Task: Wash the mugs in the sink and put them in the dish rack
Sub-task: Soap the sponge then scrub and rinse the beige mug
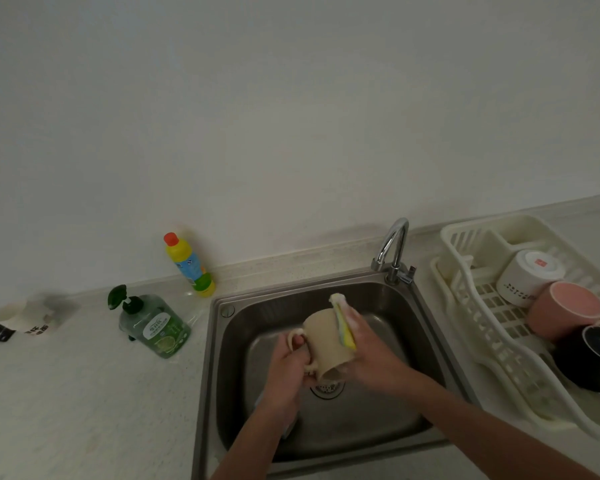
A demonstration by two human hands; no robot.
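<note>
- Head view, nearest: stainless steel sink (pixel 413 341), one basin, drain strainer at its middle. A pale object lies in the basin under the left forearm, too hidden to name.
- Left hand (pixel 290 368): one. Grip closed on the handle of the beige ceramic mug (pixel 323 344), fingers through the loop; mug held tilted over the basin, above the drain.
- Right hand (pixel 371 355): one. Grip closed on the yellow-and-white sponge (pixel 343 323), pressing it to the mug's outer wall.
- Judged status: one mug at the scrubbing stage, not yet racked; rinse likely outstanding.
- White plastic dish rack (pixel 465 306), right of the sink on the bench: one. Holds three mugs, judged done: dark glazed mug (pixel 593 362), pink mug (pixel 565 310), white mug with dark lettering (pixel 527 282), upturned.
- Green pump bottle of dish soap (pixel 155 325), left bench: one.
- Blurred pale and dark objects at the far left edge: cannot tell whether more mugs.
- Chrome gooseneck faucet (pixel 394 251): one; no stream visible.
- Yellow detergent bottle with red cap (pixel 189 265), against the wall: one.
</note>
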